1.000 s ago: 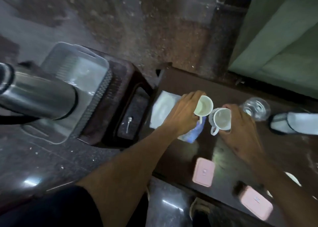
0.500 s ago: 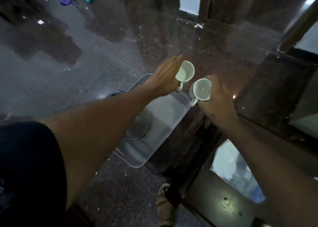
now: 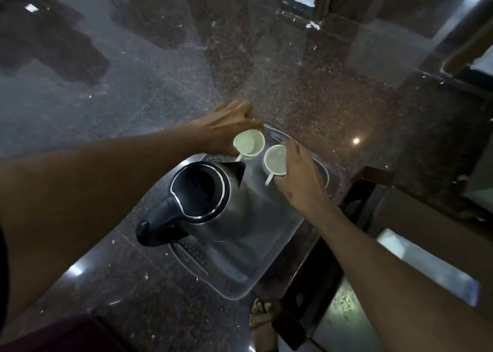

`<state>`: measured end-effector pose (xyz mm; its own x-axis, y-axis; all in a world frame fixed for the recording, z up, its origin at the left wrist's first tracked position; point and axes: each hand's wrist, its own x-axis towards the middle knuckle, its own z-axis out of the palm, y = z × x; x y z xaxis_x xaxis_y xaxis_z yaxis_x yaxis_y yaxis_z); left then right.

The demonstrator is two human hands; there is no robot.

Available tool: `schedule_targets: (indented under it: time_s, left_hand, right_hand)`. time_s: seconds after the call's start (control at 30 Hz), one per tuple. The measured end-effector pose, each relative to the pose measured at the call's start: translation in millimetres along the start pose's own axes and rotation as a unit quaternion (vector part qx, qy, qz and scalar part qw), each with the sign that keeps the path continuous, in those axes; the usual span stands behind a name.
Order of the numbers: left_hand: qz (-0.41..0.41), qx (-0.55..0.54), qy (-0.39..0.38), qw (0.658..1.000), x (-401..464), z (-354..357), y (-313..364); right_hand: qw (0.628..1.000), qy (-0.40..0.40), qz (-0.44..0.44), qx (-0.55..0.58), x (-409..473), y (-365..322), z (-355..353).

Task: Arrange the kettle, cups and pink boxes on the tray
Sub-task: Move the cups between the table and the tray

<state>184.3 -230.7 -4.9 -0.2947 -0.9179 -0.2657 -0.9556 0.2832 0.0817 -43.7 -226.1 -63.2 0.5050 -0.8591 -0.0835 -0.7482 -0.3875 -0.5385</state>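
Note:
A steel kettle [image 3: 213, 205] with a black handle and open lid stands on a clear plastic tray [image 3: 256, 277]. My left hand [image 3: 226, 127] grips a white cup [image 3: 249, 143] at the tray's far end, tilted toward me. Beside it, my right hand [image 3: 298, 181] holds a second white cup [image 3: 274, 158] low over the tray, its handle pointing toward me. Whether either cup touches the tray is unclear. No pink boxes are in view.
The tray rests on a small dark wooden stand [image 3: 333, 245] above a polished speckled stone floor [image 3: 186, 66]. A glass-topped dark table [image 3: 400, 285] lies to the right. A sandalled foot [image 3: 262, 314] shows below the tray.
Both hands carried the cups from the dark table leftward to the tray and lowered them to its far end. The view swung over the kettle and tray.

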Motion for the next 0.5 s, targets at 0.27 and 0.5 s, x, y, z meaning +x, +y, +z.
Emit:
schedule_targets:
  time_s: [0.27, 0.5]
  left_hand:
    - [0.023, 0.08, 0.021, 0.996, 5.6, 38.3, -28.2]
    - [0.002, 0.028, 0.019, 0.999, 3.6, 57.1, -39.0]
  right_hand:
    - [0.998, -0.037, 0.016, -0.052, 14.4, -1.6, 28.4]
    - [0.998, -0.02, 0.011, -0.052, 18.6, -5.9, 38.5]
